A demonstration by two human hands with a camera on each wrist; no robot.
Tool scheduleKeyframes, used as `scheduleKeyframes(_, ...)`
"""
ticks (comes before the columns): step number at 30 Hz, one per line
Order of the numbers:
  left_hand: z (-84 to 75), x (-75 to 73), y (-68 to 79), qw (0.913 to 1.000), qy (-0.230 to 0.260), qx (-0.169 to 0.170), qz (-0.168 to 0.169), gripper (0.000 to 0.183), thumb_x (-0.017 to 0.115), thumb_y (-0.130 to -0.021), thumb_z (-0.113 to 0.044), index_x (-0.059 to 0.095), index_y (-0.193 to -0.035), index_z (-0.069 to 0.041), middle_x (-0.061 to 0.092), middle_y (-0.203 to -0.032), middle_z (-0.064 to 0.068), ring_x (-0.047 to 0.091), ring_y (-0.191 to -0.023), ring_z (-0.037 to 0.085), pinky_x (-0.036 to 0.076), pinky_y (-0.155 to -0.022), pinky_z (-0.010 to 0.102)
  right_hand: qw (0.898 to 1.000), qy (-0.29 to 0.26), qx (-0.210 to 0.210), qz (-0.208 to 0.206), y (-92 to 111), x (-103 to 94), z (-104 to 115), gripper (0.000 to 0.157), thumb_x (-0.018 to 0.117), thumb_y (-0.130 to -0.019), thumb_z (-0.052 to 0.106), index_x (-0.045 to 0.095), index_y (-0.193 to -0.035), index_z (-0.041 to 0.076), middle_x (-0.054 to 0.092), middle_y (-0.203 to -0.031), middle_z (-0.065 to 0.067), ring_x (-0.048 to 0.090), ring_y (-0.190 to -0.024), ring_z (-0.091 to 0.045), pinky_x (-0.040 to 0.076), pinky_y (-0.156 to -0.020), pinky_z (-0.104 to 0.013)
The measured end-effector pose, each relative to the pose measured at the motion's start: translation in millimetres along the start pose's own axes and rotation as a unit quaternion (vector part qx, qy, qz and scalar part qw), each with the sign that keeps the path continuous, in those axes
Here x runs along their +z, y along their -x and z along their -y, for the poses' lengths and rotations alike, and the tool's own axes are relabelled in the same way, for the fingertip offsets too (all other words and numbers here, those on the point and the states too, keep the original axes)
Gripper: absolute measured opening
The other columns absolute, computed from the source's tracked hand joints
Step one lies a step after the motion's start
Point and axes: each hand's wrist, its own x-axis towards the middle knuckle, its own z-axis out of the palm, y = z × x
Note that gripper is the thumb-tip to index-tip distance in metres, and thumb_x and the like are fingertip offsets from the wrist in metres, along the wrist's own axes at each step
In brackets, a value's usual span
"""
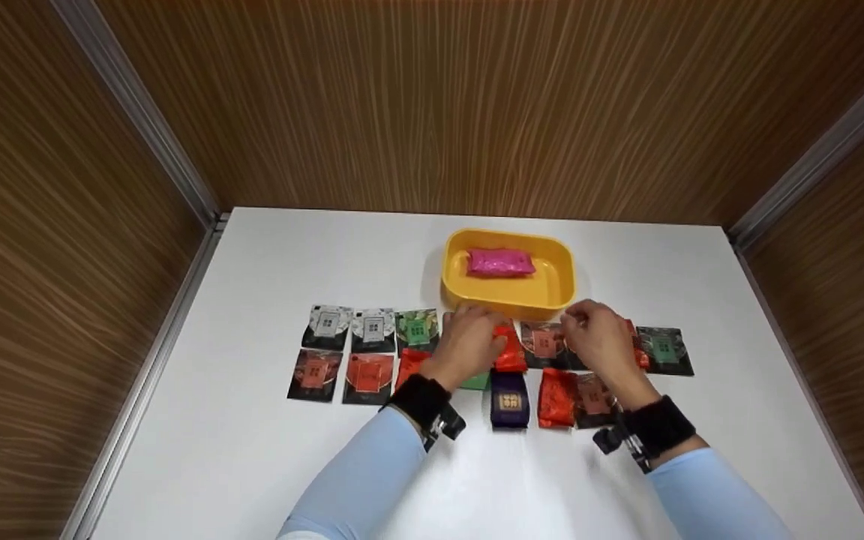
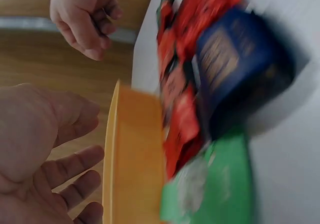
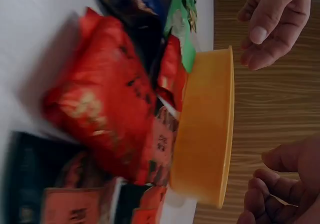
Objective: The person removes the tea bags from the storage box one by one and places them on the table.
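My left hand (image 1: 468,341) hovers over the upper row of packets at the near side of a yellow tray (image 1: 456,292). In the left wrist view its fingers are spread and loosely bent beside the tray wall, holding nothing. My right hand (image 1: 603,341) is above the same row, near the tray's right corner. Its fingers (image 3: 262,184) curl loosely around nothing in the right wrist view. Inside the tray lies a pink packet (image 1: 501,262). Between the hands are a red packet (image 1: 509,349) and a flat dark packet with a red label (image 1: 544,343).
In the lower row stand a dark purple packet (image 1: 509,402), a red packet (image 1: 556,397) and a green packet (image 1: 475,381), partly hidden. Several flat sachets (image 1: 328,327) lie at left, and a dark green-labelled sachet (image 1: 665,350) at right. Wood-grain panels (image 1: 432,112) enclose the white table (image 1: 252,465).
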Motion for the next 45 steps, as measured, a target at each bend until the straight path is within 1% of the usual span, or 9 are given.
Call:
scheduleKeyframes(6,15.7,-17.6,-27.2,0.9992,-0.016,-0.019,-0.031,0.033,0.068,-0.099,-0.020,0.074,-0.131,-0.020,0.070,-0.136,0.001,0.055,-0.130,0.025,0.044,-0.102,0.043,1.000,0.002,0.006,0.011,-53,11.5,23,0.028,0.062,-0.104,0.024,0.071,-0.112,-0.001,0.072,-0.098,-0.017,0.063,-0.084,-0.028,0.049,-0.075,-0.038)
scheduleKeyframes(14,17.2,-10.5,-46.7,0.9971,-0.075,0.009,0.006,0.038,0.072,-0.100,-0.026,0.070,-0.137,-0.021,0.069,-0.139,0.000,0.053,-0.134,0.025,0.045,-0.106,0.043,0.995,0.022,0.084,0.057,-100,35.2,19,0.047,0.057,-0.105,0.028,0.063,-0.131,-0.010,0.069,-0.124,-0.028,0.065,-0.104,-0.038,0.054,-0.089,-0.049)
scheduleKeyframes(19,18.2,-1.8,-46.7,0.9959,-0.088,0.013,0.020,0.036,0.071,-0.101,-0.029,0.071,-0.137,-0.022,0.067,-0.141,-0.001,0.054,-0.135,0.024,0.045,-0.110,0.043,0.990,0.004,0.121,0.077,-119,47.7,12,0.035,0.057,-0.104,0.026,0.069,-0.101,-0.007,0.067,-0.090,-0.015,0.060,-0.076,-0.025,0.049,-0.066,-0.033)
scheduleKeyframes(24,20.0,0.6,-50.0,0.9957,-0.088,0.024,0.015,0.034,0.070,-0.102,-0.028,0.072,-0.135,-0.020,0.069,-0.137,0.000,0.055,-0.133,0.024,0.046,-0.111,0.044,0.989,0.006,0.127,0.081,-131,52.5,10,0.039,0.057,-0.101,0.020,0.058,-0.064,0.009,0.053,-0.064,-0.003,0.048,-0.055,-0.018,0.038,-0.050,-0.026)
scheduleKeyframes(28,24.4,0.1,-56.1,0.9953,-0.094,0.016,0.016,0.036,0.071,-0.101,-0.027,0.072,-0.136,-0.020,0.069,-0.137,0.000,0.055,-0.134,0.024,0.046,-0.112,0.044,0.987,-0.009,0.139,0.076,-137,54.8,11,0.036,0.060,-0.097,0.015,0.057,-0.062,0.011,0.053,-0.059,0.000,0.049,-0.050,-0.015,0.040,-0.047,-0.025)
scheduleKeyframes(32,31.0,-2.6,-62.6,0.9970,-0.075,0.001,0.017,0.040,0.071,-0.101,-0.029,0.069,-0.139,-0.019,0.067,-0.142,0.001,0.054,-0.136,0.025,0.045,-0.113,0.043,0.984,-0.061,0.155,0.059,-138,56.2,16,0.020,0.061,-0.096,0.013,0.067,-0.079,0.004,0.057,-0.067,0.001,0.052,-0.059,-0.015,0.042,-0.052,-0.025)
scheduleKeyframes(35,37.1,-6.2,-67.1,0.9990,-0.042,-0.016,0.006,0.046,0.070,-0.101,-0.029,0.063,-0.145,-0.017,0.062,-0.147,0.004,0.052,-0.138,0.026,0.043,-0.116,0.040,0.987,-0.081,0.134,0.034,-136,55.7,21,0.020,0.062,-0.101,0.017,0.074,-0.100,0.000,0.070,-0.084,-0.009,0.063,-0.076,-0.021,0.045,-0.062,-0.025)
scheduleKeyframes(39,41.4,-12.6,-72.8,0.9986,0.006,-0.040,-0.033,0.059,0.069,-0.103,-0.030,0.050,-0.156,-0.015,0.053,-0.155,0.010,0.048,-0.143,0.029,0.040,-0.120,0.038,0.993,-0.108,0.054,-0.003,-126,49.5,29,0.026,0.062,-0.107,0.017,0.074,-0.120,-0.001,0.076,-0.105,-0.020,0.073,-0.095,-0.031,0.052,-0.069,-0.022)
scheduleKeyframes(45,38.0,-26.3,-79.6,0.9918,0.043,-0.068,-0.099,0.070,0.073,-0.101,-0.033,0.042,-0.160,-0.011,0.051,-0.156,0.014,0.051,-0.140,0.032,0.044,-0.117,0.041,0.986,-0.137,-0.087,-0.038,-101,33.5,47,0.022,0.065,-0.106,0.014,0.074,-0.119,-0.001,0.071,-0.110,-0.017,0.069,-0.091,-0.025,0.051,-0.070,-0.012)
